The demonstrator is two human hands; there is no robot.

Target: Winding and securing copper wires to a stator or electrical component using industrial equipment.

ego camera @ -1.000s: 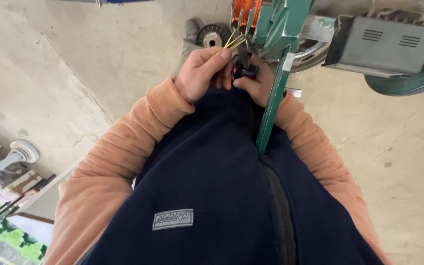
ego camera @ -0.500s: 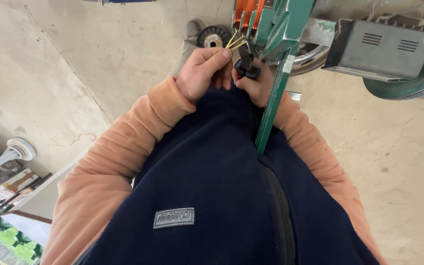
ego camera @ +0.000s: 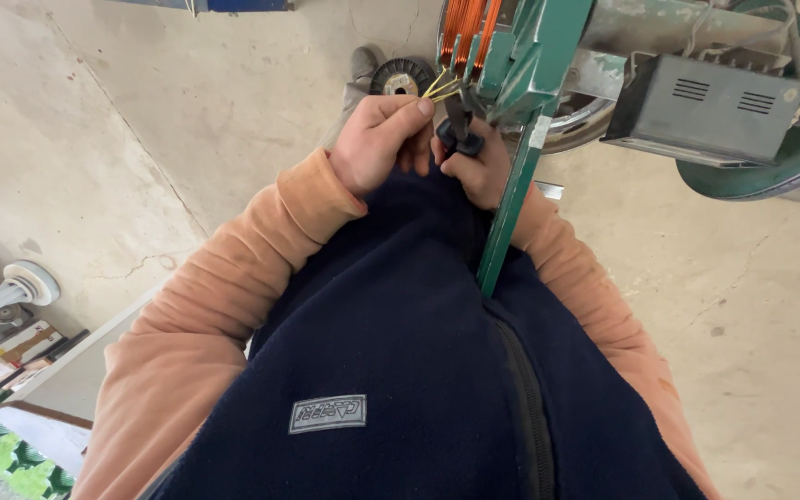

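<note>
My left hand (ego camera: 377, 139) pinches a small bundle of yellow wire ends (ego camera: 439, 87) that come off an orange copper coil (ego camera: 467, 35). The coil is wound on a green metal frame (ego camera: 522, 111). My right hand (ego camera: 476, 168) grips a black-handled hand tool (ego camera: 461, 131) just below the wires, its tip near them. Both hands sit close together against the frame, above my dark blue vest and orange sleeves.
A grey metal box (ego camera: 707, 104) with vent slots hangs on the frame at right, beside a green round housing (ego camera: 780, 157). A wire spool (ego camera: 400, 76) lies on the concrete floor. A white fan base (ego camera: 20, 285) and clutter sit at the left edge.
The view has shifted slightly. My hands stay at the wire ends, with the left fingers repositioned a little on the wires.
</note>
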